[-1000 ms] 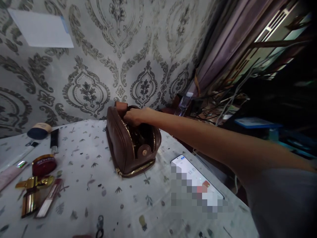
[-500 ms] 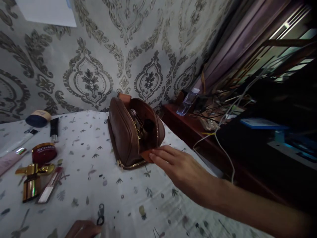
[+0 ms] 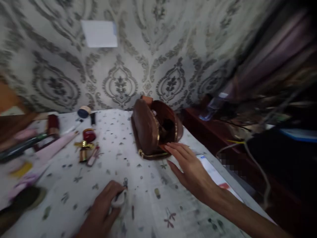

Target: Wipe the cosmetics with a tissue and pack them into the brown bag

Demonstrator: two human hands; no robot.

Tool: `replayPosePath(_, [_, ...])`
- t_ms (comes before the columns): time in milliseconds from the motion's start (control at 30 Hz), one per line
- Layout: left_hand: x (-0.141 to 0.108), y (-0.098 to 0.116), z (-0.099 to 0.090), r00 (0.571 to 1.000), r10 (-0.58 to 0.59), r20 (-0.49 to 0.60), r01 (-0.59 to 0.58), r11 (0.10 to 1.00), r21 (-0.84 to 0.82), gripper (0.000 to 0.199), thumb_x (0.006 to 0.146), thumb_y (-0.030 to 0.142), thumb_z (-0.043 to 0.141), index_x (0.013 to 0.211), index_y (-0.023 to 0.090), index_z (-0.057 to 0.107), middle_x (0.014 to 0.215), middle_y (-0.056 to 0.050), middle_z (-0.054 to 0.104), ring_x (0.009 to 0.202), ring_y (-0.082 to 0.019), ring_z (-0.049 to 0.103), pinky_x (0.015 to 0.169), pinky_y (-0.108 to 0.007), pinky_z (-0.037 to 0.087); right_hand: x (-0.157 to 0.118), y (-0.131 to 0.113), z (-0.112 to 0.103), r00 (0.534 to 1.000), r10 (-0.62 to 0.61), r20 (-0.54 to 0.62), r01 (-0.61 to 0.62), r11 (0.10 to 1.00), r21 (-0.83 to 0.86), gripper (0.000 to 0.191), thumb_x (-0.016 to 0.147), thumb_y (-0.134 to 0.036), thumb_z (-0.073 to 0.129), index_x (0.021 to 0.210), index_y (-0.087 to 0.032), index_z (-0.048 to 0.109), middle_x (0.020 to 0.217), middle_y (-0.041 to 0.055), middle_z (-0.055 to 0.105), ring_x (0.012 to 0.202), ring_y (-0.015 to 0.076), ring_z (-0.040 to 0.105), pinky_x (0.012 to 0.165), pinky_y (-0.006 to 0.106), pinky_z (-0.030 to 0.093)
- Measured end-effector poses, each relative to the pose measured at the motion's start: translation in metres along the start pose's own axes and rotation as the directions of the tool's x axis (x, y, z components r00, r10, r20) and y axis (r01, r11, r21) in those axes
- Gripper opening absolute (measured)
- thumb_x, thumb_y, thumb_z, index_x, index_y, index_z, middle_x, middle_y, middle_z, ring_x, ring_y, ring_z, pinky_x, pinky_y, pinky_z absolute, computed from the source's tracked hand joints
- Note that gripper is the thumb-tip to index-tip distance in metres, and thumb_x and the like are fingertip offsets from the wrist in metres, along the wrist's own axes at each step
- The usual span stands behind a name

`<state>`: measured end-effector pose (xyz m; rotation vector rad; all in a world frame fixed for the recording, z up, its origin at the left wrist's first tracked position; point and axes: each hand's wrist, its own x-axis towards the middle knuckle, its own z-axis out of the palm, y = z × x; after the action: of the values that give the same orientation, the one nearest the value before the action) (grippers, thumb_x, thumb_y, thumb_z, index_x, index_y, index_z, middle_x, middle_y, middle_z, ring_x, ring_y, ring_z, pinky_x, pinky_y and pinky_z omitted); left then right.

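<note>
A brown zippered bag [image 3: 145, 127] stands unzipped on the white patterned cloth [image 3: 138, 178], with dark and gold items partly visible inside. My right hand [image 3: 189, 167] has its fingers stretched out at the bag's lower right end, fingertips at the orange-brown flap, thumb apart. Nearer the front, my left hand [image 3: 105, 205] is closed around a small whitish object [image 3: 119, 199], too blurred to identify. To the left lie a dark red jar [image 3: 89, 135], a gold bottle [image 3: 83, 154], a lip gloss tube [image 3: 93, 156] and a round dark blue and beige container [image 3: 84, 111].
Several tubes, a pink one [image 3: 56, 145] among them, and a dark brush [image 3: 28, 198] lie at far left. A phone [image 3: 218, 177] lies beside my right forearm. Beyond the cloth are a water bottle [image 3: 214, 105] and a white cable [image 3: 257, 165].
The view has turned left, bringing more items and the phone into sight. My left hand has come further into view with the whitish object. My right thumb is now spread from the fingers.
</note>
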<state>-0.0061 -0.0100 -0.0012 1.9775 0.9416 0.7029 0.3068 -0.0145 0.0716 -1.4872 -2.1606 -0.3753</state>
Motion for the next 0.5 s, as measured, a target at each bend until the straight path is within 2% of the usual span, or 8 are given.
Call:
replayPosePath(33, [0.002, 0.007, 0.000, 0.999, -0.002, -0.048, 0.000, 1.000, -0.026, 0.026, 0.083, 0.020, 0.051, 0.105, 0.024, 0.064, 0.096, -0.007, 0.067, 0.091, -0.025, 0.064, 0.082, -0.035, 0.053, -0.001, -0.003, 0.005, 0.999, 0.001, -0.034, -0.001, 1.000, -0.002, 0.039, 0.094, -0.018, 0.049, 0.133, -0.015, 0.056, 0.123, 0.0154, 0.068, 0.116, 0.0298, 0.062, 0.097, 0.052, 0.054])
replayPosePath(200, [0.007, 0.023, -0.002, 0.999, 0.002, -0.051, -0.003, 1.000, -0.029, 0.019, 0.080, 0.009, 0.048, 0.091, 0.019, 0.059, 0.090, -0.005, 0.058, 0.087, -0.020, 0.056, 0.079, -0.031, 0.046, 0.000, -0.025, 0.026, 0.992, -0.001, -0.128, -0.007, 0.998, -0.055, 0.034, 0.096, -0.027, 0.048, 0.125, -0.019, 0.063, 0.126, 0.0173, 0.065, 0.120, 0.0358, 0.059, 0.099, 0.058, 0.047])
replayPosePath(367, [0.006, 0.022, -0.005, 0.998, 0.015, -0.069, -0.017, 0.999, -0.028, 0.012, 0.079, 0.009, 0.050, 0.085, 0.019, 0.056, 0.088, -0.003, 0.055, 0.086, -0.019, 0.055, 0.080, -0.029, 0.045, 0.005, -0.054, 0.033, 0.987, -0.034, -0.157, 0.012, 0.990, -0.138, 0.030, 0.096, -0.024, 0.046, 0.114, -0.015, 0.068, 0.119, 0.0189, 0.068, 0.123, 0.0401, 0.055, 0.104, 0.069, 0.037])
replayPosePath(500, [0.006, 0.015, -0.016, 0.997, 0.011, -0.081, -0.009, 1.000, 0.023, 0.008, 0.080, 0.012, 0.052, 0.082, 0.018, 0.056, 0.088, -0.003, 0.057, 0.087, -0.019, 0.057, 0.080, -0.029, 0.046, 0.005, -0.066, 0.037, 0.989, -0.003, -0.150, -0.022, 0.986, -0.165, 0.028, 0.096, -0.024, 0.045, 0.104, -0.014, 0.071, 0.119, 0.0203, 0.066, 0.126, 0.0413, 0.052, 0.103, 0.072, 0.035])
